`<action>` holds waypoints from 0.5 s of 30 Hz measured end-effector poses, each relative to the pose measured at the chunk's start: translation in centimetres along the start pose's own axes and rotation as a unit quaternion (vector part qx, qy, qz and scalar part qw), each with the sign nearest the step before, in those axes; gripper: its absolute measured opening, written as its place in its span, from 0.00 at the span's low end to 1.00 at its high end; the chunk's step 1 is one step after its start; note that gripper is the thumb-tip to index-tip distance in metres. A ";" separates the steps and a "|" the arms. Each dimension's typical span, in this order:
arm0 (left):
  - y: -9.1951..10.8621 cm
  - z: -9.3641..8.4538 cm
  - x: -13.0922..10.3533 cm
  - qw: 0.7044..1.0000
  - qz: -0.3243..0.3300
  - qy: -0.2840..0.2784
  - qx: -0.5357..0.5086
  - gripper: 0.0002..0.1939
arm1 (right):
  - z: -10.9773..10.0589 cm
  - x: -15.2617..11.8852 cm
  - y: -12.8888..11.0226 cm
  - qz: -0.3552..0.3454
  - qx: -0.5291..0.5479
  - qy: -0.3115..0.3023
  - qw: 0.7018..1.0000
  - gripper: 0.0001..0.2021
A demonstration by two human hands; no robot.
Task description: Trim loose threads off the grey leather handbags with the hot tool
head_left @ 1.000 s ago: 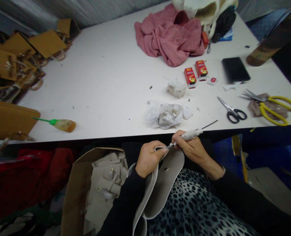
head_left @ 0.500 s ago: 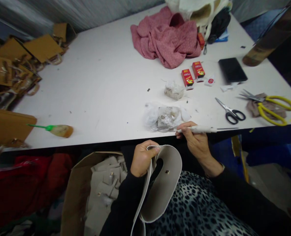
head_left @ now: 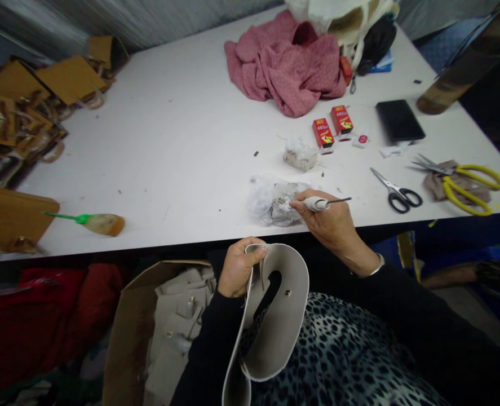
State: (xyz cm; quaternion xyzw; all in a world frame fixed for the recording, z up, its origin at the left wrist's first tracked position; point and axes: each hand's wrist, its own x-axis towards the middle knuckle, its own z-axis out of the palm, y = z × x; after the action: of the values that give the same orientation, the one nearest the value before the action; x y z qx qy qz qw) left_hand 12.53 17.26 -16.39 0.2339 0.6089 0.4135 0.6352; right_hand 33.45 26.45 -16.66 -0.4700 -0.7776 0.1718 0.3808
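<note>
My left hand [head_left: 238,267] pinches the top edge of a curved grey leather bag panel [head_left: 281,332], thumb on the near side. The panel has a long slot and a small gold stud, and it hangs folded over my lap. My right hand [head_left: 330,223] is closed on a thin tool with a white wrapped handle [head_left: 316,203]; a dark metal rod sticks out to the right. The tool's left end is at a whitish block [head_left: 284,201] lying in clear plastic at the table's front edge. Fingers partly hide that end.
Behind stand a second block [head_left: 300,155] and two red boxes [head_left: 323,133]. Black-handled scissors [head_left: 404,199] and yellow-handled scissors [head_left: 472,183] lie right. Left are a green-tipped bottle [head_left: 104,224] and brown bags [head_left: 70,79]. A carton [head_left: 125,338] of grey pieces stands below the table.
My right hand has moved left over the wrapped block, and the tool has turned with it. My left hand and the panel have shifted slightly left. A forearm has appeared at the lower right.
</note>
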 end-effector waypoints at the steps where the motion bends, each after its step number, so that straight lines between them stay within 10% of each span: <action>1: 0.0 0.0 0.0 1.000 -0.002 -0.004 -0.002 0.17 | 0.1 0.4 -0.1 -0.011 -0.030 -0.014 0.999 0.20; 10: 0.3 -0.7 0.1 1.000 -0.016 -0.016 -0.013 0.20 | -0.4 -0.1 -0.7 0.043 0.109 0.006 0.993 0.18; 15: 0.4 -0.8 0.0 0.997 -0.038 -0.066 -0.033 0.21 | 0.3 -2.8 -1.8 0.193 0.399 -0.069 0.894 0.22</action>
State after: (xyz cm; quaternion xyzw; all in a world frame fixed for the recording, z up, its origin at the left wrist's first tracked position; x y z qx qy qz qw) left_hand 11.69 17.35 -16.17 0.2166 0.5605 0.3928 0.6962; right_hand 32.90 23.12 -16.93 -0.4061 -0.5622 0.5693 0.4413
